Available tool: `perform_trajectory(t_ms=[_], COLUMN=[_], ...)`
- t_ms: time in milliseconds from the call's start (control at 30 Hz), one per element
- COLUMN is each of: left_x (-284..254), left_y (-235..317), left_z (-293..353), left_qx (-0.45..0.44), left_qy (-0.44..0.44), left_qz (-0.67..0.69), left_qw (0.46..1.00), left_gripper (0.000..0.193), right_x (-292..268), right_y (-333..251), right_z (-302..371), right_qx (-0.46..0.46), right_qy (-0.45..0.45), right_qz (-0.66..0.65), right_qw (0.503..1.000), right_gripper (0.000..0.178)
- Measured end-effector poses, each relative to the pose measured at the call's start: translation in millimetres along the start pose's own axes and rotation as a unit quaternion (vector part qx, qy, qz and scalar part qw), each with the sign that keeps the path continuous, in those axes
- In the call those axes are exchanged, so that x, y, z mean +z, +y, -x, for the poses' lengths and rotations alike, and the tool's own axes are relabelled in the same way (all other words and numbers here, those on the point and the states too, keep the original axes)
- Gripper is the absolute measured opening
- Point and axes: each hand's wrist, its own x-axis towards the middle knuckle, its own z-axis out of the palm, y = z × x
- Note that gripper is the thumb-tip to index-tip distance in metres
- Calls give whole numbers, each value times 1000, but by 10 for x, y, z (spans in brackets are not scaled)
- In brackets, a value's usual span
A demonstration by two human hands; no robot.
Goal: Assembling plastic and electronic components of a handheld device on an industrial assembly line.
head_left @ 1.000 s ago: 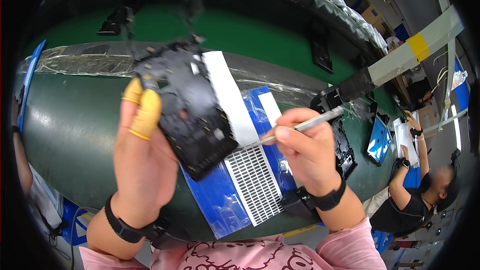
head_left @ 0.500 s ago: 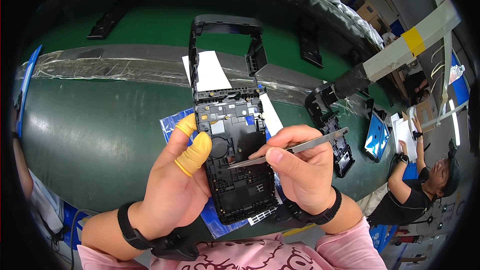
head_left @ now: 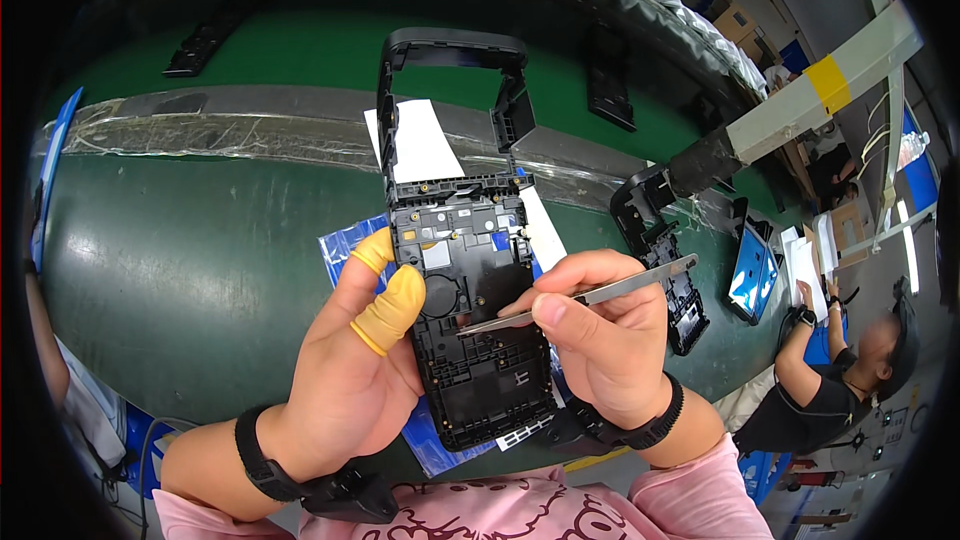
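L grip (head_left: 345, 390) is pinching plastic housing (head_left: 488, 375) by L edge, prob. best hold; it's looking light, stiff; R grip (head_left: 612, 350) is pinching tweezers (head_left: 642, 284).

**Squaring up the black housing (head_left: 465, 265)**

Holding it straighter and farther right in the left hand (head_left: 355, 375) than a second ago, hiding most of the label sheet (head_left: 527, 432). Aiming the tweezers (head_left: 635, 284) inside it. Showing two black casings (head_left: 610, 78) farther left on the green surface (head_left: 310, 52).
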Motion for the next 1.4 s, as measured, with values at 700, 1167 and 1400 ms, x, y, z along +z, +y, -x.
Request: perform_trajectory(t_ms=[700, 1167, 1400], left_x=[-24, -153, -257], left_y=[19, 87, 1161], left_z=[-18, -633, -2290], left_qx=[-3, 10, 117], left_qy=[-9, 61, 317], left_qz=[52, -192, -516], left_qw=[999, 979, 787], left_gripper=[40, 40, 32], right_x=[11, -783, -921], right_y=[-133, -332, -217], right_z=[-16, -54, -82], right_qx=[-10, -88, -6], right_qy=[47, 165, 166], right_qz=[-46, -28, -57], right_qw=[998, 982, 984], right_gripper=[13, 15, 12])
